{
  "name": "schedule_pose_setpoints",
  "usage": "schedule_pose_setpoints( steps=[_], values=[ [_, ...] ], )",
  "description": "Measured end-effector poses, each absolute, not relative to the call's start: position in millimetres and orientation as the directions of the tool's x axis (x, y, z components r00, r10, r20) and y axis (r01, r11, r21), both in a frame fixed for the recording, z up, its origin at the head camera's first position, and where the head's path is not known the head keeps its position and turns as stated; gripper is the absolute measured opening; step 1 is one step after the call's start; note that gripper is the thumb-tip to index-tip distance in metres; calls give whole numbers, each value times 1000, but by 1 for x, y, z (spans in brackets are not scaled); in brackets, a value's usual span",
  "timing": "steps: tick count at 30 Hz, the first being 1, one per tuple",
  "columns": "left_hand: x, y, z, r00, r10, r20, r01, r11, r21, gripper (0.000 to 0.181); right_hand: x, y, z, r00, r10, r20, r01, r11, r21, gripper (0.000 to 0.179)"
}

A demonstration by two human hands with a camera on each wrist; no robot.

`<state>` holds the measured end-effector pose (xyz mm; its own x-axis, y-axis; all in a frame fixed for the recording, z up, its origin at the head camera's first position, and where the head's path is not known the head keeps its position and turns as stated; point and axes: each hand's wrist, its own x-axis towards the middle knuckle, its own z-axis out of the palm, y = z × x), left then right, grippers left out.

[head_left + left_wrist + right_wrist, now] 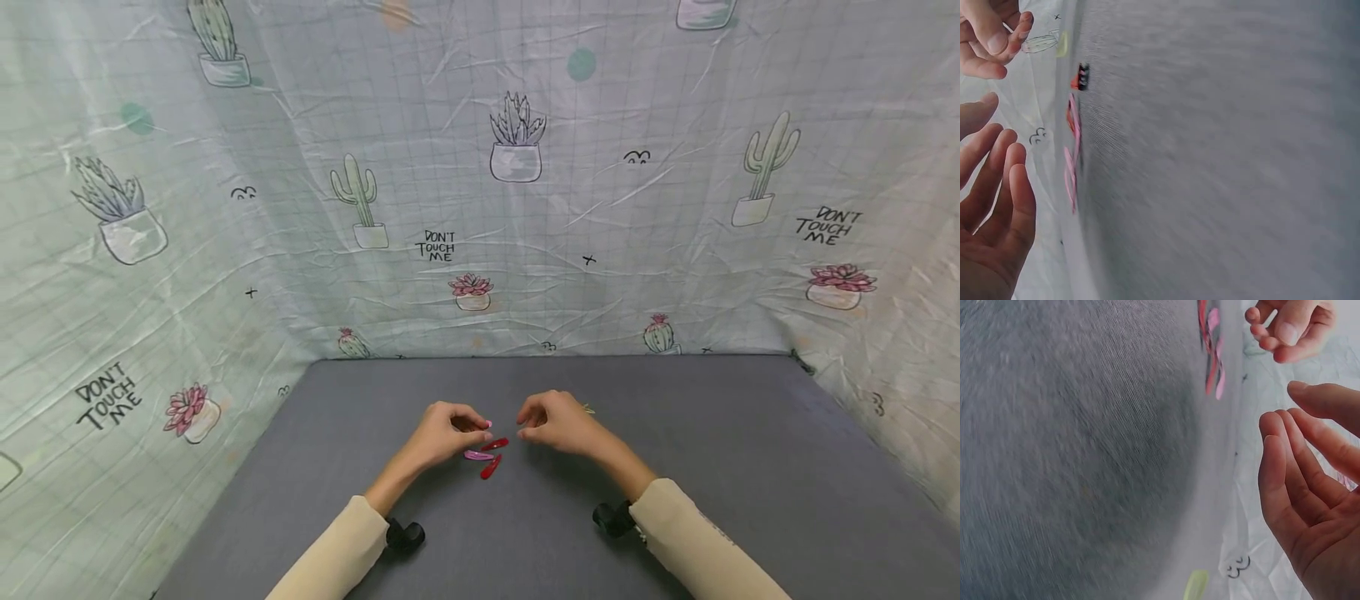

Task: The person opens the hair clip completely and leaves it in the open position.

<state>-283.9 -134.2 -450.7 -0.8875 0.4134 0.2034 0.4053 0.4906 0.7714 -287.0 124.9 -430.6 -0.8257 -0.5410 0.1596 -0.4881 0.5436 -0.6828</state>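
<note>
Two red snap hair clips, one (495,444) behind the other (491,467), lie on the grey table beside a pink hair clip (478,456). My left hand (444,433) hovers just left of them, fingers loosely bent with nothing seen between them. A pink bit (489,424) shows by its fingertips; the wrist views show two pink clips (1220,369) on the table. To the right, my right hand (558,423) is raised, its fingers (1272,465) relaxed and holding nothing. A yellow-green clip (1196,586) lies beyond it, mostly hidden in the head view.
The grey table (712,467) reaches back to a hanging cloth (420,317) printed with cacti and words. More of this cloth closes off the left and right sides. Dark wrist cameras (406,537) sit at both sleeves.
</note>
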Motion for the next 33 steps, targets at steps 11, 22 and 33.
schedule_pose_setpoints(
  steps=[11, 22, 33],
  values=[
    [-271, -148, -459, -900, 410, 152, 369, 528, 765, 10, -286, 105, -445, -795, -596, 111, -484, 515, -707, 10],
    [-261, -146, -464, -885, 455, 97, 370, 564, 739, 13, -288, 99, -458, -763, -641, 82, -510, 520, -685, 8],
    [-258, -144, -467, -872, 483, 75, 391, 598, 700, 16, -288, 95, -457, -742, -667, 61, -518, 513, -684, 5]
  ],
)
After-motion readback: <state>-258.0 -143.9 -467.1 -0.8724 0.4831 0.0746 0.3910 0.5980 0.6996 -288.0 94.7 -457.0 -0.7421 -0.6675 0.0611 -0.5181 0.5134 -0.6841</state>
